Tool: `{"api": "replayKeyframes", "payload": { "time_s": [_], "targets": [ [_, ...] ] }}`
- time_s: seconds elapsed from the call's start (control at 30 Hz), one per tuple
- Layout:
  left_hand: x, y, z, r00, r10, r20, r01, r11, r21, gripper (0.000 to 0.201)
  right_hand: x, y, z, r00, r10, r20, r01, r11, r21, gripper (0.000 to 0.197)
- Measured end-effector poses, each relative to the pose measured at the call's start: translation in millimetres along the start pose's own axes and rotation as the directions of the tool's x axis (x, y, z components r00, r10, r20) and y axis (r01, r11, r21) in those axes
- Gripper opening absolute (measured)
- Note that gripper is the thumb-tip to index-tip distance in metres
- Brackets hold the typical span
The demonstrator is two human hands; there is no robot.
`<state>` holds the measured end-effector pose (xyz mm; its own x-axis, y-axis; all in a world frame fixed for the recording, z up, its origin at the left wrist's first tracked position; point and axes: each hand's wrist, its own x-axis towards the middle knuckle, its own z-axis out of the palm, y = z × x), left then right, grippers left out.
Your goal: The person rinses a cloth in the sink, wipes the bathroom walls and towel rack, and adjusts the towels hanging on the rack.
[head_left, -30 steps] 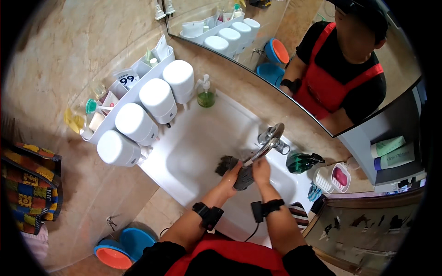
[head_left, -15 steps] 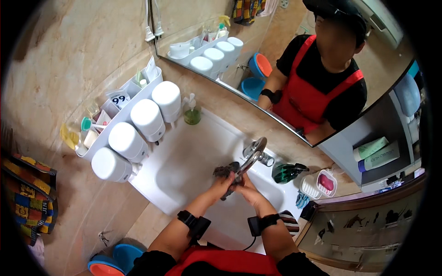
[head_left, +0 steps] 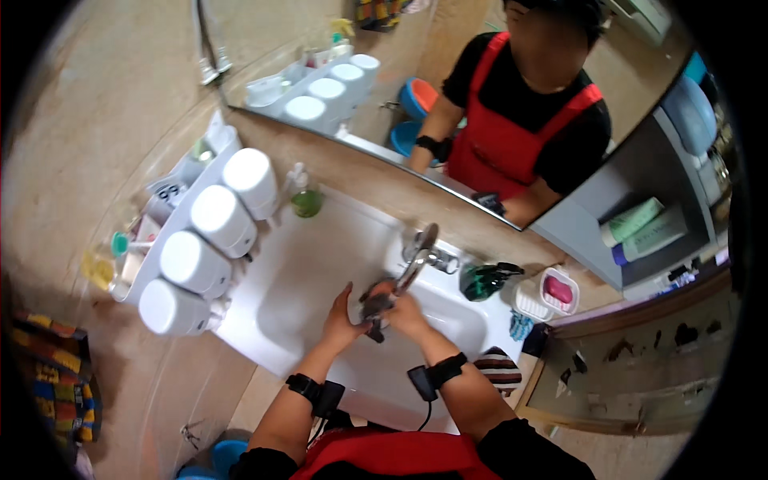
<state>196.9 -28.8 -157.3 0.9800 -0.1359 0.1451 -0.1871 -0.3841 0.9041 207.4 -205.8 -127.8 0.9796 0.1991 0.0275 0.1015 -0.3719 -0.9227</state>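
Under the curved metal faucet (head_left: 418, 260), a dark grey, crumpled, cloth-like item (head_left: 374, 307) hangs over the white sink (head_left: 320, 240). My right hand (head_left: 406, 310) is closed round its right side. My left hand (head_left: 344, 322) is just left of it, thumb and fingers spread, the thumb close to its lower edge. Whether the thumb touches it, I cannot tell. Part of the item is hidden behind my right fingers, and its exact kind does not show.
A green soap bottle (head_left: 305, 196) stands on the sink's back left corner, near white cups (head_left: 222, 220) on a wall rack. Right of the faucet are a dark green bottle (head_left: 486, 280) and a dish with pink soap (head_left: 558, 290). A striped cloth (head_left: 498, 370) lies at the right edge.
My left hand has come off the dark item and opened to its left. My right hand keeps hold of the item, now a little left of the faucet. The whole view has shifted slightly.
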Motion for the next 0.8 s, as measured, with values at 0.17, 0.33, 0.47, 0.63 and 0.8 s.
{"api": "replayKeyframes", "payload": {
  "time_s": [0.17,0.33,0.47,0.63,0.8],
  "targets": [
    [3.3,-27.6,26.7,0.812,-0.347,0.470,0.584,0.442,-0.681,0.076,-13.6,-41.1,11.6,0.982,0.186,0.024,-0.183,0.924,0.337,0.033],
    [9.0,-42.9,21.4,0.755,-0.529,0.387,0.582,0.813,-0.027,0.059,-19.9,-31.1,-10.2,0.724,0.655,-0.215,-0.150,0.454,0.878,0.042],
    [11.2,-19.7,22.2,0.687,-0.546,0.479,0.721,0.433,-0.541,0.045,-26.0,-11.9,-8.9,0.884,0.397,-0.246,-0.144,0.733,0.665,0.037],
    [13.5,-2.8,29.9,0.669,-0.410,0.620,0.552,-0.285,-0.784,0.033,-27.2,-32.4,18.5,0.995,0.064,-0.072,-0.069,0.996,-0.065,0.035],
    [7.2,-15.9,65.5,0.819,-0.245,0.518,0.385,-0.435,-0.814,0.023,-26.3,-41.7,41.3,0.990,0.031,-0.140,-0.073,0.949,-0.308,0.037]
  ]
}}
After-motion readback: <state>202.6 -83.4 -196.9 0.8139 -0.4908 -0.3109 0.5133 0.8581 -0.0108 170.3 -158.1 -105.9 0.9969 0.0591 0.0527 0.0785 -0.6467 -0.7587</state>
